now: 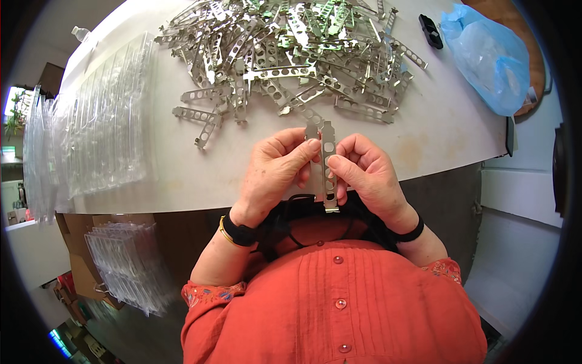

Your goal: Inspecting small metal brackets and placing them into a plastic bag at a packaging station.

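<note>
Close to the table's near edge, both my hands hold slotted metal brackets upright, side by side. My left hand (280, 162) pinches one bracket (311, 131) between thumb and fingers, which cover much of it. My right hand (366, 171) has its thumb pressed on the face of another metal bracket (328, 147), with a row of holes down its length and a bent foot at the lower end. Beyond my hands spreads a large tangled heap of similar brackets (280, 71), a few lying loose at its near left side.
Stacked clear plastic trays (109, 121) cover the left of the white table (242, 188). More clear trays (130, 264) sit in a cardboard box (85, 276) below. At the far right lie a blue plastic bag (491, 57) and a small black object (430, 31).
</note>
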### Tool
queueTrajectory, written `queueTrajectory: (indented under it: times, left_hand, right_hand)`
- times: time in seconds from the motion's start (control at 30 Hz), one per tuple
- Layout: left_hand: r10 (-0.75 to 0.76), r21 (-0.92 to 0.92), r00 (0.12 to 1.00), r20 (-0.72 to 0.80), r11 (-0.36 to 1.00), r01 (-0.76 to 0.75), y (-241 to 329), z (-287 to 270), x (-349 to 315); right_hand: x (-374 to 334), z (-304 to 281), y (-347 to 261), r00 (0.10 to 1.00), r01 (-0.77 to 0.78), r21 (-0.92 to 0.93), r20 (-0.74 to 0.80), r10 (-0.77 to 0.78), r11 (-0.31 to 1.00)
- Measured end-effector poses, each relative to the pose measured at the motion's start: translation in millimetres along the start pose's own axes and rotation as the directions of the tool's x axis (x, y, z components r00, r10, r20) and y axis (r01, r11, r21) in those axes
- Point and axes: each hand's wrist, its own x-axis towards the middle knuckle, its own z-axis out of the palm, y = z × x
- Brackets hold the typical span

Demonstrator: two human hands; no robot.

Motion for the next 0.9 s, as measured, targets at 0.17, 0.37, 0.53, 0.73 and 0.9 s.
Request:
queueTrajectory:
  times: [0.17, 0.37, 0.53, 0.73, 0.9]
  left_hand:
    - [-0.008, -0.023, 0.997, 0.072, 1.0, 0.01, 0.0, -2.1, 0.1]
    - [-0.018, -0.091, 0.989, 0.148, 0.995, 0.031, -6.0, -10.8, 1.9]
    - [-0.02, -0.107, 0.989, 0.149, 0.994, 0.036, -5.1, -13.2, 2.0]
    - [-0.049, -0.115, 0.991, 0.127, 0.991, 0.064, -3.4, -12.7, 1.5]
    - [-0.036, -0.167, 0.989, 0.14, 0.984, 0.059, -1.3, -12.1, 1.0]
  right_hand:
    - [4.9, 0.2, 2.8, 1.0, -0.012, -0.02, 0.003, 0.012, 1.0]
    - [8.7, -0.3, 6.1, 0.998, -0.052, -0.075, -0.022, 0.05, 0.996]
    - [9.7, 0.7, 5.3, 0.998, -0.066, -0.089, -0.021, 0.064, 0.994]
    - [8.7, 2.3, 7.8, 0.999, -0.04, -0.125, 0.005, 0.04, 0.991]
    - [8.9, 5.0, 7.2, 0.999, -0.033, -0.188, -0.003, 0.033, 0.982]
